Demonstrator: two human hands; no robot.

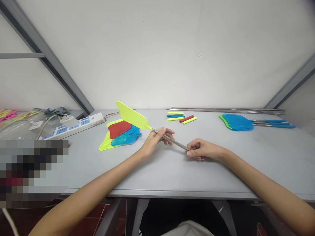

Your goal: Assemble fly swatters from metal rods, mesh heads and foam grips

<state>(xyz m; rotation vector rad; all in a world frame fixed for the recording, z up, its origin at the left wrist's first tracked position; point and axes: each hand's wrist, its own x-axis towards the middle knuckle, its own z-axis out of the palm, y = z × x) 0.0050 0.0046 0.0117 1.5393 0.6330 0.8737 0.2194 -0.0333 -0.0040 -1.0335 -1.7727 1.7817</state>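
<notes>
Here, left hand (154, 140), right hand (204, 149) both gripping metal rod (179, 144) — lower end hidden.

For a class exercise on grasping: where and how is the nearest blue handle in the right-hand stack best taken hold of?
Probably by the right end of the blue handle, from above and the near side: it is slim, and that end juts beyond the other handles.

A scuffed white wall (157, 59) backs the grey table (157, 177) — metal posts (57, 69) flank it — with reddish floor tiles (87, 226) below.
</notes>
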